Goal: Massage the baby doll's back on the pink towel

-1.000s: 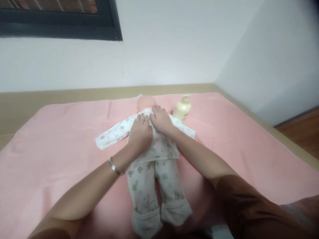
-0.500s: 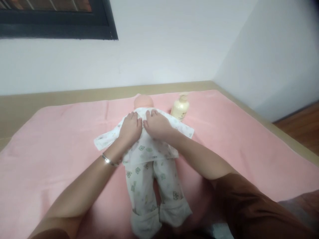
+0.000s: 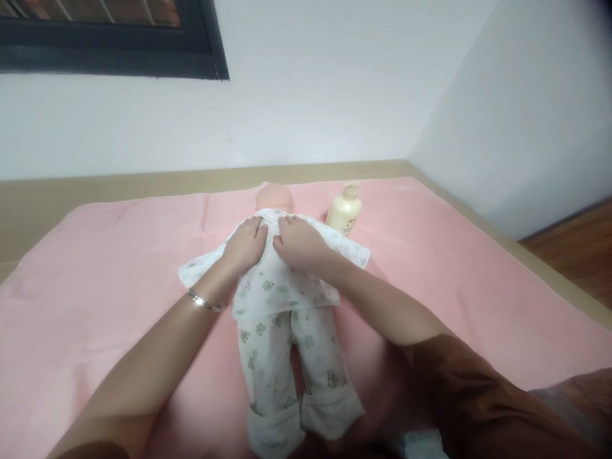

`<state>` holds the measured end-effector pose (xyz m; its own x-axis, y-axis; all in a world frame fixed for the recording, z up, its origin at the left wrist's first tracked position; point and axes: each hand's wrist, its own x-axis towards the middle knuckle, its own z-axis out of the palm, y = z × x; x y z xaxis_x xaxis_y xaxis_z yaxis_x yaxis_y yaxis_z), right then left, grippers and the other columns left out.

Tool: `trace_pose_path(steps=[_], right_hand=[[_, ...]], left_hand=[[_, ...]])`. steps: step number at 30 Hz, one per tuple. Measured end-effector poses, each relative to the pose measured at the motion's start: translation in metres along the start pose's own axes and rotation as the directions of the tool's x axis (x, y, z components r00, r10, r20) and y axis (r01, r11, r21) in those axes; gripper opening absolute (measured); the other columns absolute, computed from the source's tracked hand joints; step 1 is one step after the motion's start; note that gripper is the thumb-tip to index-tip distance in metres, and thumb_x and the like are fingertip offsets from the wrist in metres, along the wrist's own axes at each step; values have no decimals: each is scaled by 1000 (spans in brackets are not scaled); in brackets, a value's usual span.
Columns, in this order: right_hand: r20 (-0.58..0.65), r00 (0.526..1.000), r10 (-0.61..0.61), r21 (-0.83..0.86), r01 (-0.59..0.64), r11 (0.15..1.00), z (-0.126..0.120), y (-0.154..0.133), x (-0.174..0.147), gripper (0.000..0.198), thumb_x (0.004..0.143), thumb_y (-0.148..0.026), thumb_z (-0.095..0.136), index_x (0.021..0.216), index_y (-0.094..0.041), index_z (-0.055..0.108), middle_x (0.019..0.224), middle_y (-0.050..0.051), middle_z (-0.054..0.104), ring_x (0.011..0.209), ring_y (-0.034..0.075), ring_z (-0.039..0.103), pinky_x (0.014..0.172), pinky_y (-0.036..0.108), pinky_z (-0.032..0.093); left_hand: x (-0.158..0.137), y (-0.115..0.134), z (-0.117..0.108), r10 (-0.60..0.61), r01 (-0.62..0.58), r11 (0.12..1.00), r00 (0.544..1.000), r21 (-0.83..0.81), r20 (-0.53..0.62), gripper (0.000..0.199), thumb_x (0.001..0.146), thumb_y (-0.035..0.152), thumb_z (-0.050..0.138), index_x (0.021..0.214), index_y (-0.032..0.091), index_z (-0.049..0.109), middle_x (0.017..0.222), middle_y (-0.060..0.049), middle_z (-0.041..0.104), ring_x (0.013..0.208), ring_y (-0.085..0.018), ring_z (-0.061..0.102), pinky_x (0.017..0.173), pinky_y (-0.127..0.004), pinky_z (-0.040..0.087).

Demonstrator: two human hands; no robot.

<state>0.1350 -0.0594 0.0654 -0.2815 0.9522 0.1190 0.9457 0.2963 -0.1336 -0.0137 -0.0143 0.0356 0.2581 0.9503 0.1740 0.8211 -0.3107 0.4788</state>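
A baby doll (image 3: 274, 198) lies face down, its bald head away from me, in a white patterned shirt (image 3: 277, 290) and matching trousers (image 3: 272, 363) with turned-up cuffs. My left hand (image 3: 246, 244) rests on the left of its upper back, fingers laid out over the cloth. On the right of the upper back lies my right hand (image 3: 300, 241), fingers also extended, thumb toward the middle. A narrow gap of shirt shows between the two thumbs. Both sleeves spread sideways, and no doll hands show.
A cream pump bottle (image 3: 344, 211) stands right of the doll's head, close to the right sleeve. Under everything is a pink sheet (image 3: 119, 274) on a tan surface (image 3: 191, 180). White walls rise behind and right, with a dark-framed window (image 3: 201, 51) at upper left.
My left hand has slid slightly outward to the left, so the gap between my hands is wider. The right hand stays nearly in place. The view has shifted a little.
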Motion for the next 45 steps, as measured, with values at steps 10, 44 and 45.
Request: trace_pose_path(steps=[10,44,45], right_hand=[[32,984,177,193,-179,965,6,26,18,51,103,-48,32,114,-11,65,123,18,70,111,31,66,91,38,52],[22,995,98,139,-100,985,3,28,21,48,104,-34,31,123,-2,60,132,23,64,123,31,60,105,39,42],[13,996,92,116,-93,989,4,27,21,48,104,-33,30,123,-1,60,133,23,64,122,31,60,104,39,42]], left_hand=[[-1,2,-3,14,-14,999,1000,-36,-4,49,96,39,35,130,15,61,140,-14,63,130,-32,58,112,-46,45],[-33,38,5,136,-129,910,991,393,10,47,97,17,30,132,-4,54,131,-28,61,130,-36,55,114,-49,41],[-34,40,4,133,-130,911,991,392,19,48,96,15,30,134,-5,53,134,-28,60,132,-36,53,116,-48,40]])
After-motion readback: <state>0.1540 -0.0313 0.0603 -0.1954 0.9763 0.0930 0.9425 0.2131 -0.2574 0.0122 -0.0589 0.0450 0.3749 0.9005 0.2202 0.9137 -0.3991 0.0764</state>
